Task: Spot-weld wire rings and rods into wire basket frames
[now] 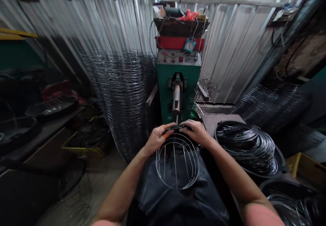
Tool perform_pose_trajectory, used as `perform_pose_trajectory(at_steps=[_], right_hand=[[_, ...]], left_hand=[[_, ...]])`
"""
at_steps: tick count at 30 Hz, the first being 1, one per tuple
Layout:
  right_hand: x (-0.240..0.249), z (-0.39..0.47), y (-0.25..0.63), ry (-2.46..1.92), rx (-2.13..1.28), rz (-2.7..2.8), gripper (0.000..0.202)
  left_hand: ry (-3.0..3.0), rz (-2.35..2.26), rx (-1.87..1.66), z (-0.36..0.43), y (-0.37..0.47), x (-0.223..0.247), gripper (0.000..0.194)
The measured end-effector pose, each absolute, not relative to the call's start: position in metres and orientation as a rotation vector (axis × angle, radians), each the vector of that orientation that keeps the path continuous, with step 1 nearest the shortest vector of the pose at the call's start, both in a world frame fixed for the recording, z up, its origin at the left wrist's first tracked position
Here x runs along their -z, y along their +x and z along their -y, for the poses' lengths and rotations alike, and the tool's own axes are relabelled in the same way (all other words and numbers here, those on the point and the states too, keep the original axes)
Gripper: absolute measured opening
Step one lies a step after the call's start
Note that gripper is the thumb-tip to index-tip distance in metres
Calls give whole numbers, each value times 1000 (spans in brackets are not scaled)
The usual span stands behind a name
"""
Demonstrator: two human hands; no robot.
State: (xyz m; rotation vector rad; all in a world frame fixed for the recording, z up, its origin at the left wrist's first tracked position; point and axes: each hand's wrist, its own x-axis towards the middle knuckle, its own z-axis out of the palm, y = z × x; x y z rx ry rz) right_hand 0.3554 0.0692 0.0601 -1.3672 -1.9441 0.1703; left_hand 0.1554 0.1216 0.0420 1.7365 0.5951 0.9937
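Observation:
A round wire basket frame (177, 161) of thin rings and straight ribs rests over my lap on a dark apron (175, 198). My left hand (157, 138) grips its far rim on the left, with an orange cover on the thumb. My right hand (195, 131) grips the same rim on the right. Both hands hold the rim just under the tip of the green welding machine (177, 93), whose vertical electrode arm (176, 100) points down at it.
A tall stack of finished wire frames (122, 97) stands left of the machine. A black tub with several loose wire rings (248, 148) sits at my right, another tub (292, 202) below it. Dark pans (51, 107) lie on a bench at left. Corrugated metal walls behind.

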Motion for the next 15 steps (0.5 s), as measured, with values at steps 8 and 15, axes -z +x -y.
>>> perform_pose_trajectory(at_steps=[8,15], right_hand=[[-37,-89,396,-1439,-199,1621,38],[56,-105,391,-1641,-348,1679,31]], left_hand=[[1293,-722,-638,-179,161,-61,38],[1464,-981,-505,-185,173,19,30]])
